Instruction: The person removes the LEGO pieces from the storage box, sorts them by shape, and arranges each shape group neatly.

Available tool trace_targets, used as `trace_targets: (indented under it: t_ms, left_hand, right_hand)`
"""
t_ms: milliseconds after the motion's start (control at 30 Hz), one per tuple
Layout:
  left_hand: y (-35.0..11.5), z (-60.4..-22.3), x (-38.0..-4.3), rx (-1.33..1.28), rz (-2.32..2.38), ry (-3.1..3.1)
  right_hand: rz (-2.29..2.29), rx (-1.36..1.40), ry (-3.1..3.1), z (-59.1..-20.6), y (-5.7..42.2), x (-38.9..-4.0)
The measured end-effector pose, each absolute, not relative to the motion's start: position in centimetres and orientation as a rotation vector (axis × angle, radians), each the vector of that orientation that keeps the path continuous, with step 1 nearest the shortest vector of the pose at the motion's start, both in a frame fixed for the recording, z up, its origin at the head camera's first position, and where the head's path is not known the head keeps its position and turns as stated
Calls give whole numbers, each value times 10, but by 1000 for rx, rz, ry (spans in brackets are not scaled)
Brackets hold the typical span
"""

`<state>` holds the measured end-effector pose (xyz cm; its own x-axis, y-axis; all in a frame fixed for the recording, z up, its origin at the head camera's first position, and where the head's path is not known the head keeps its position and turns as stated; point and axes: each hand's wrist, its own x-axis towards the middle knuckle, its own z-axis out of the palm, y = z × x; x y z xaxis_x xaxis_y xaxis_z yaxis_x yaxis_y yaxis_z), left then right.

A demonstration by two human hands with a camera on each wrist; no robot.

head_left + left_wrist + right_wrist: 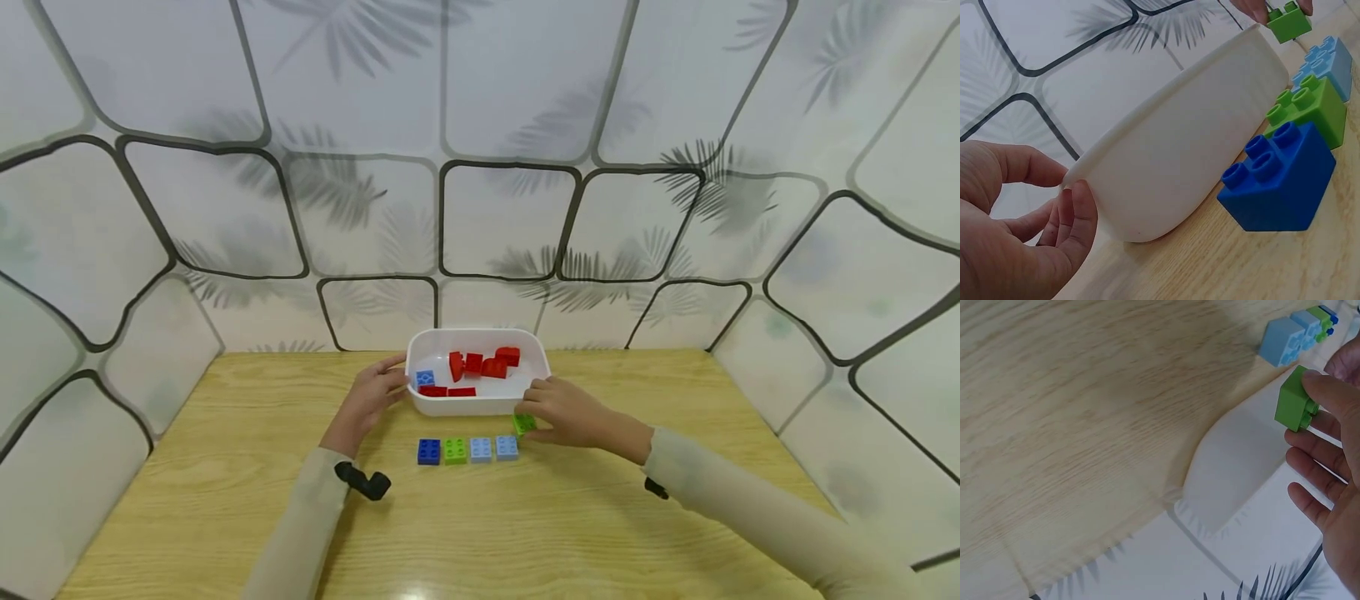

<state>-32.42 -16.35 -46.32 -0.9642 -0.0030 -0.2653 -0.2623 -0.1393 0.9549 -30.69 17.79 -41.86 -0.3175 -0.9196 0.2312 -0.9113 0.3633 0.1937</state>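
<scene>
In the head view a white plastic tub (465,407) stands on the wooden table. My left hand (369,403) holds its left end, thumb and fingers at the rounded wall and rim. At the tub's front right corner my right hand (567,414) pinches a green toy brick (1294,400) between thumb and fingers, off the table. Before the tub stands a row of bricks: a dark blue brick (429,452), a green brick (454,451), a light blue brick (480,450) and another light blue brick (507,447). The held brick is just right of and behind the row.
Inside the tub lie several red bricks (474,364) and one light blue brick (424,379). A patterned cloth wall (498,221) rises behind the tub and along both sides. The wooden table (480,533) extends in front of the row.
</scene>
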Motion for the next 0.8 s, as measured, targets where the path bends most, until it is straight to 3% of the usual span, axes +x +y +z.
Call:
trace_targets:
  t_ms: [800]
  left_hand:
    - [-165,-461,-324,-300,2226,1920]
  right_hand:
    - [-63,1679,-2399,-438,191,-303]
